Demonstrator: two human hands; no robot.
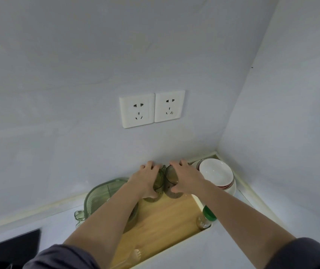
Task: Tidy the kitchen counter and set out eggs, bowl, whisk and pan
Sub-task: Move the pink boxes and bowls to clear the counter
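At the wooden board's (165, 220) twelve o'clock end, my left hand (146, 179) curls round the left green cup (158, 181) and my right hand (187, 177) round the right green cup (171, 176), side by side; probably thin, light plastic, slick and springy, best held near the rims.

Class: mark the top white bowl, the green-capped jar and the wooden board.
top white bowl (216, 172), head view, its inner surface.
green-capped jar (203, 221), head view, its glass body.
wooden board (165, 220), head view, bare middle.

You face a corner where two pale blue-grey walls (67, 65) meet; twin white square plastic sockets (137, 110) sit above the pale countertop (223, 249).
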